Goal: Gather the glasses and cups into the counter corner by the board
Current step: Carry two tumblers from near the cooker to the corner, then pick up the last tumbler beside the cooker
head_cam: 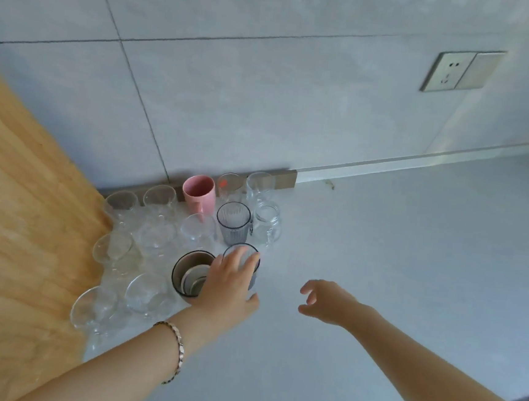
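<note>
Several clear glasses (155,232) crowd the counter corner next to the wooden board (25,211). Among them stand a pink mug (199,194), a grey ribbed glass (233,221), a clear glass mug (267,221) and a dark-rimmed cup (191,272) holding smaller cups. My left hand (229,282) wraps around a grey-tinted glass (245,253) at the cluster's right front, fingers over its rim. My right hand (324,301) hovers over bare counter to the right, fingers curled apart, holding nothing.
The grey counter (379,258) stretches to the right and toward me. A tiled wall (265,104) rises behind the glasses, with a socket plate (463,70) at the upper right. A low backsplash strip (420,162) runs along the wall's foot.
</note>
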`<state>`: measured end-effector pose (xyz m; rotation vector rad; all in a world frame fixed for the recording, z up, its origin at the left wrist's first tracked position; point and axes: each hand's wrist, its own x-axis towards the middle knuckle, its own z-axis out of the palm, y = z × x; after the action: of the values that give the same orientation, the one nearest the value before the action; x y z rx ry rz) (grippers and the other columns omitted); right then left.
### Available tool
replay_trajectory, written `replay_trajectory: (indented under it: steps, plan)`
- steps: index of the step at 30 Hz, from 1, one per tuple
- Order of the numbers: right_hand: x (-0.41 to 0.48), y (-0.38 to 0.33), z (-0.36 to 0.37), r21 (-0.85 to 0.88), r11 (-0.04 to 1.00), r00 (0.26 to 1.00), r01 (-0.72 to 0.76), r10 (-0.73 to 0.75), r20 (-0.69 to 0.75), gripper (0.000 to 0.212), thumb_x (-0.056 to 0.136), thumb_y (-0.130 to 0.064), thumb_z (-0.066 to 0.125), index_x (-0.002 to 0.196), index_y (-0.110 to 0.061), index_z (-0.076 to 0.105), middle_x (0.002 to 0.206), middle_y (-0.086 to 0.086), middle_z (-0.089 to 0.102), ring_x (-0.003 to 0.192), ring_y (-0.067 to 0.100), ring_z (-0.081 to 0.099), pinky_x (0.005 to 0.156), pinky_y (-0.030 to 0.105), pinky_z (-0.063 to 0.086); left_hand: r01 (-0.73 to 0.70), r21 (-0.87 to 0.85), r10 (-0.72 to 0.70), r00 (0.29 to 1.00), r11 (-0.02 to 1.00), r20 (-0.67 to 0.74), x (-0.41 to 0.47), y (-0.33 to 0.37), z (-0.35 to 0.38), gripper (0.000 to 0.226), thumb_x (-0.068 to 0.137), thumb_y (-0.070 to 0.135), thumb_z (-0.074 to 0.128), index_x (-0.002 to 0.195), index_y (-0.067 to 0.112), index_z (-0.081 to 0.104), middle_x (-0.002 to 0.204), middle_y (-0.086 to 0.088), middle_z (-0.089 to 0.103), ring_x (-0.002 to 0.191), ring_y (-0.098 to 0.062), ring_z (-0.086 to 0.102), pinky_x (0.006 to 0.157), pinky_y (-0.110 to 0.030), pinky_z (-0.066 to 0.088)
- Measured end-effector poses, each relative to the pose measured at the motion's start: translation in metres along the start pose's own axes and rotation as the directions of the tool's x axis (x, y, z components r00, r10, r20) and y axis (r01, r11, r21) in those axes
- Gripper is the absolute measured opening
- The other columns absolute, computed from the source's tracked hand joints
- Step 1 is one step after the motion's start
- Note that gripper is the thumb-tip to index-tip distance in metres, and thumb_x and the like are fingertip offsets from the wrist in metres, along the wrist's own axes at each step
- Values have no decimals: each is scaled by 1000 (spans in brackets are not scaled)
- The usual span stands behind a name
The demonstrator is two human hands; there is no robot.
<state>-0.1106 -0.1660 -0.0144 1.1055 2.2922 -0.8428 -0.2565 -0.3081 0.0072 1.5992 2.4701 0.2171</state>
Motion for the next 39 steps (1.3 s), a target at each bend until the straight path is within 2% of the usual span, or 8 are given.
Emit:
replay_trajectory:
  steps: [7, 11, 15, 20, 27, 31, 36, 39]
  plan:
    - [-91, 165, -46, 15, 982, 982, -187, 187, -32, 45, 90, -36, 53, 132, -22, 46, 134, 1, 51, 123, 18, 49, 102, 32, 42, -48, -146, 107, 895, 988, 432, 43, 181, -1, 32, 88, 27, 49, 119, 17, 54, 126, -3, 57, 114, -23, 54, 96, -29, 42]
    - [-172, 279, -63, 32, 954, 950, -299, 300, -89, 44, 93, -32, 48, 134, -15, 44, 136, 2, 50, 125, 21, 47, 103, 30, 38, -147, -154, 205, 845, 977, 495, 57, 309, 15, 6, 85, 22, 49, 82, 25, 53, 99, -7, 52, 85, -22, 44, 77, -28, 40]
    - [-261, 391, -68, 37, 903, 897, -427, 429, -109, 47, 94, -33, 44, 134, -7, 46, 140, 3, 47, 127, 25, 46, 107, 37, 40, -293, -154, 330, 808, 944, 488, 50, 447, 36, 29, 82, 19, 50, 60, 25, 32, 89, -2, 42, 79, -21, 37, 66, -28, 33]
    - [-360, 507, -63, 144, 783, 766, -606, 622, -162, 37, 91, -30, 49, 119, -8, 60, 125, 11, 60, 108, 26, 58, 88, 31, 46, -460, -156, 466, 702, 874, 539, 28, 600, 58, 14, 83, 22, 50, 89, 21, 63, 100, -10, 62, 92, -30, 59, 79, -29, 47]
    - [-460, 626, -32, 459, 591, 607, -663, 783, -132, 42, 90, -26, 51, 130, -15, 50, 132, 3, 53, 116, 21, 54, 91, 29, 45, -664, -122, 601, 564, 738, 567, 0, 759, 96, 32, 90, 24, 45, 118, 15, 57, 126, -5, 58, 114, -25, 56, 87, -29, 44]
    - [-489, 688, -13, 565, 476, 517, -674, 850, -99, 41, 88, -33, 51, 128, -23, 50, 130, -4, 51, 116, 18, 53, 87, 27, 41, -762, -91, 637, 461, 641, 618, 3, 838, 132, 29, 88, 23, 45, 112, 17, 59, 120, -6, 60, 105, -25, 55, 90, -30, 44]
    - [-520, 776, -14, 621, 356, 441, -698, 897, -20, 42, 90, -33, 51, 129, -19, 50, 129, 2, 57, 118, 22, 53, 100, 33, 43, -856, -85, 699, 355, 510, 620, 23, 951, 172, 14, 85, 20, 44, 72, 25, 41, 88, -2, 46, 79, -22, 40, 58, -24, 32]
    - [-533, 821, -14, 652, 283, 393, -704, 919, 25, 41, 90, -32, 51, 129, -18, 50, 133, 3, 53, 120, 23, 52, 100, 33, 43, -868, -120, 718, 312, 482, 622, 32, 1015, 191, 2, 86, 23, 47, 85, 24, 48, 94, 0, 50, 85, -21, 46, 80, -29, 45]
